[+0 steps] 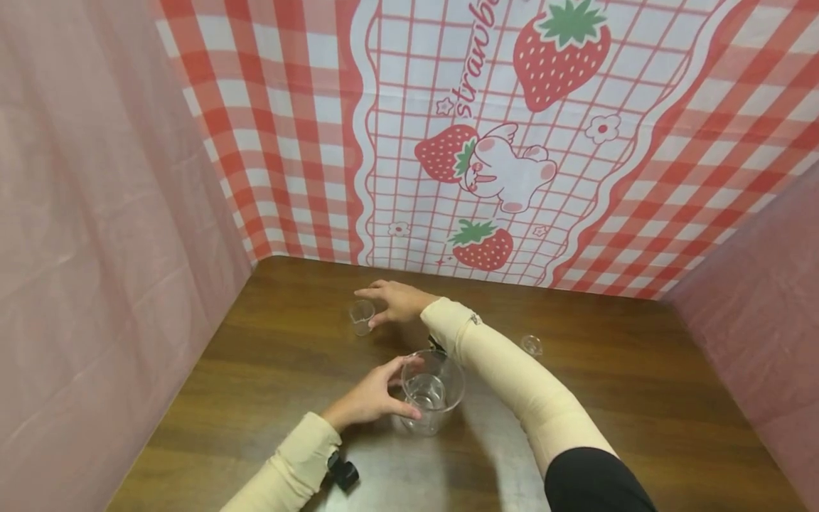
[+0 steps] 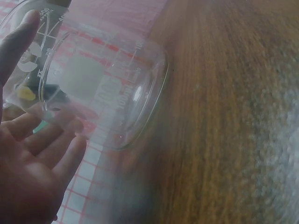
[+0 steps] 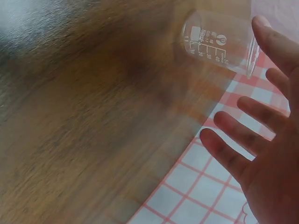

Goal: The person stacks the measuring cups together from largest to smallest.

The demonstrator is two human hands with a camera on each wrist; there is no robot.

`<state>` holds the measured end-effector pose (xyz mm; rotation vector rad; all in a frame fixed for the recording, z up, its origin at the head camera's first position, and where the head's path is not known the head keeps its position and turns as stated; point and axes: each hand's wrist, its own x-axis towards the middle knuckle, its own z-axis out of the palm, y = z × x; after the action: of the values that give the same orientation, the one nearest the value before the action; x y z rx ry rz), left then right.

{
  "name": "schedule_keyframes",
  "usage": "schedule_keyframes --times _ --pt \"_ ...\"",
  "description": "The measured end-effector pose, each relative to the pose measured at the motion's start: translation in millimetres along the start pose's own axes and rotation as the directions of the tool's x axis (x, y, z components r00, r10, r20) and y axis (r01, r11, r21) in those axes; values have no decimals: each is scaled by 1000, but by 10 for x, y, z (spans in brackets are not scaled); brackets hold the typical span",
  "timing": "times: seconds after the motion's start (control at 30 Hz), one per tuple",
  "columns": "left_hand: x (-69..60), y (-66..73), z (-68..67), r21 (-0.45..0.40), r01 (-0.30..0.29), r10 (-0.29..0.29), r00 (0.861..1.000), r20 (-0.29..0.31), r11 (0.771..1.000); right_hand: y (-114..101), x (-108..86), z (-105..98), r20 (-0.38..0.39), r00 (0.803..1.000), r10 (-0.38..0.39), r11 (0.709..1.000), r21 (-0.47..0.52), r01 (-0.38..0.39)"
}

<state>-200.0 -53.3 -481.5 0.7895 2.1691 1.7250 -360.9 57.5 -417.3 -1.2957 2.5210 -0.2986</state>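
Work with glass beakers is, in my judgement, partly done: inside the large beaker (image 1: 453, 380) one inner beaker (image 1: 425, 391) is already placed, while the small beaker (image 1: 361, 318) and the tiny beaker (image 1: 531, 345) stand apart from it. If more pieces are nested inside, I cannot tell through the clear glass.

The large beaker stands on the desk (image 1: 275, 370) about midway between the left and right edges, farther from the far edge than the other two. It is upright, its mouth points up, and its long axis is vertical. The inner beaker seems to have the same direction, with its rim lower than the outer one. The small beaker is close to the far edge, toward the far left corner; it is also upright with mouth up, and its printed scale can be seen from the right wrist. The tiny beaker is near the far edge too, on the right half; its axis is too small to tell.

The left hand (image 1: 377, 395) grips the large beaker, thumb and fingers curved on opposite sides. The right hand (image 1: 399, 301) has its fingers spread beside the small beaker, thumb near its rim; whether they touch, I cannot say.
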Motion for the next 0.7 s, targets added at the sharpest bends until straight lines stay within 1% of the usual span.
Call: schedule_keyframes --times 0.1,0.2,0.37,0.57,0.7 --pt "-9 -2 4 2 -8 8 1000 6 1000 1 35 10 24 1000 3 1000 3 -3" --pt "-12 1 9 -3 -18 18 1000 11 1000 3 60 27 34 999 -1 1000 -19 2" --pt "-12 -8 -1 -20 -28 28 1000 7 999 -19 90 35 -9 1000 17 999 -28 -17" --pt "-11 -16 -15 -32 -6 6 1000 14 999 -34 98 20 -43 996 80 996 -27 -81" --pt "-17 -1 -19 -21 -17 17 1000 15 1000 -44 89 13 -28 996 86 996 -20 -87"
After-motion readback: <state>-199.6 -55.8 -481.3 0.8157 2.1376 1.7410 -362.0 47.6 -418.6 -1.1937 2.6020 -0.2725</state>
